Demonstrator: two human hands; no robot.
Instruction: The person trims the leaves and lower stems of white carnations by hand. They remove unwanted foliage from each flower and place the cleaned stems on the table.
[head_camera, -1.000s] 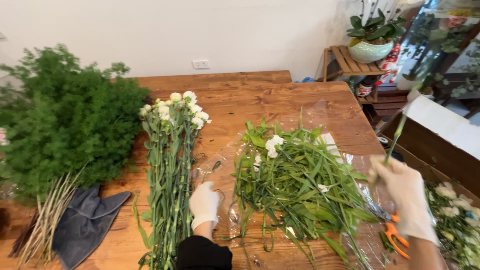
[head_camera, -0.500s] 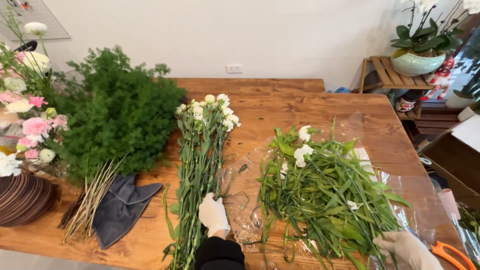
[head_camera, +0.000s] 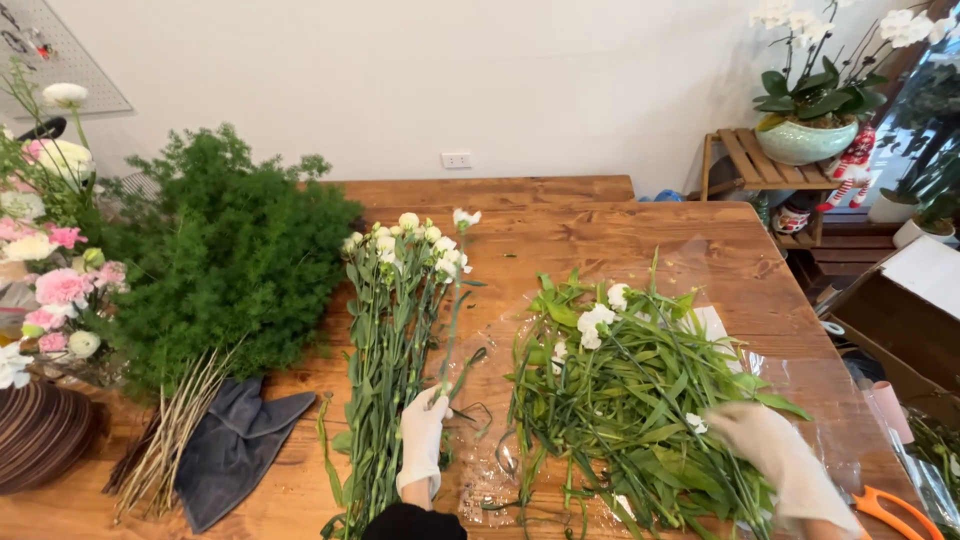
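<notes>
Flower stem (head_camera: 450, 320) | left hand (head_camera: 422, 438) pinching, upright | right hand (head_camera: 770, 455) flat on cut greens (head_camera: 630, 400)

Two gloved hands, two flower heaps, one fern bundle (head_camera: 215, 260), one grey cloth (head_camera: 235, 445), one orange scissors (head_camera: 885, 508)

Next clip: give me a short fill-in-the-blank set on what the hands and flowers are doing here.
1. The left hand holds a single stem topped by a ____ flower.
2. The right hand rests on the loose pile of cut stems, which lies on clear ____.
3. The scissors near the right hand have ____ handles.
4. The cloth under the fern stems is ____.

Missing words: white; wrapping; orange; grey
</notes>
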